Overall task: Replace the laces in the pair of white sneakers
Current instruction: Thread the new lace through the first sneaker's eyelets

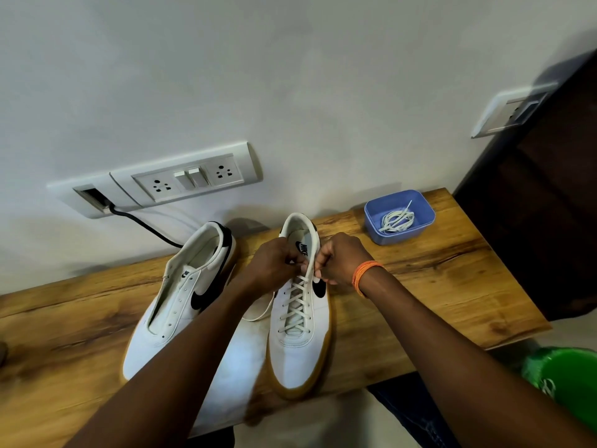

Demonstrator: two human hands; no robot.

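Two white sneakers with black swooshes and gum soles stand on a wooden table [436, 286]. The right sneaker [298, 354] is laced with a white lace [295, 305] crossing up its eyelets. My left hand [274, 265] and my right hand [339, 261] both pinch the lace ends at the top eyelets, over the shoe's opening. The left sneaker [181, 305] has bare eyelets and no lace; my left forearm crosses over its toe. A coiled white lace [396, 220] lies in a blue plastic tub [416, 227] at the back right.
A white cloth [235, 367] lies under and between the shoes. A wall socket panel [187, 179] sits behind the table, with a black cable [145, 226] running down from it. A green bucket [562, 373] stands below the table's right edge. A dark door is at far right.
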